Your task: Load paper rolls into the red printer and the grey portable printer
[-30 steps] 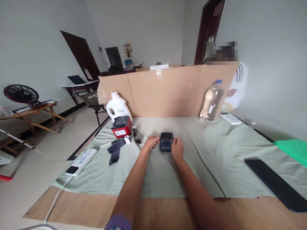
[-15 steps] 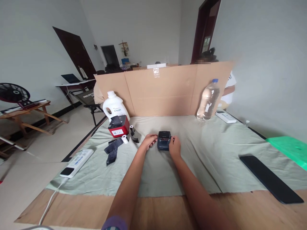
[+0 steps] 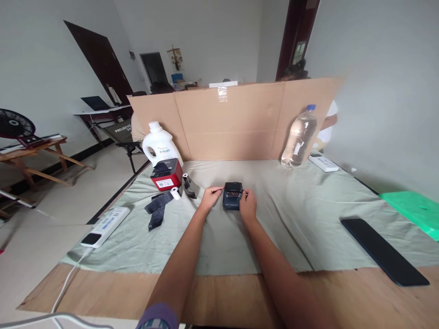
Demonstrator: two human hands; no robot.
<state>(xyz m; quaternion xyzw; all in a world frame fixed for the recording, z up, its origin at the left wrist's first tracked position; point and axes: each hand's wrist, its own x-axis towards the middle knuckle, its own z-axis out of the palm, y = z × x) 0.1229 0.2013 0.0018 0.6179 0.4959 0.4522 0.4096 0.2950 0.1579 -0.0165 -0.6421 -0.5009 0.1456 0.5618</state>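
Note:
A small dark receipt printer (image 3: pixel 232 203) rests on the cloth in front of me. Its black lid (image 3: pixel 233 186) appears raised at the back, and a slot with a reddish interior shows below it. On its left, my left hand (image 3: pixel 210 198) has its fingers bent, with thumb and index fingertips at the upper left edge. My right hand (image 3: pixel 248 204) is closed along the right side, its thumb against the casing. The far fingers of both hands are partly hidden. Whether paper lies inside the printer is too small to tell.
Left of the printer are a paper roll (image 3: pixel 175 193), dark strips (image 3: pixel 158 210), a red-and-black printer (image 3: pixel 167 175), a white jug (image 3: pixel 160 146) and a power strip (image 3: pixel 105 227). A water bottle (image 3: pixel 299 137) and black phone (image 3: pixel 384 251) are right. Cardboard (image 3: pixel 226 123) stands behind.
My view has tilted slightly, so the scene sits a little higher and further left. My left fingers have straightened a little at the printer's edge; my right hand keeps its place.

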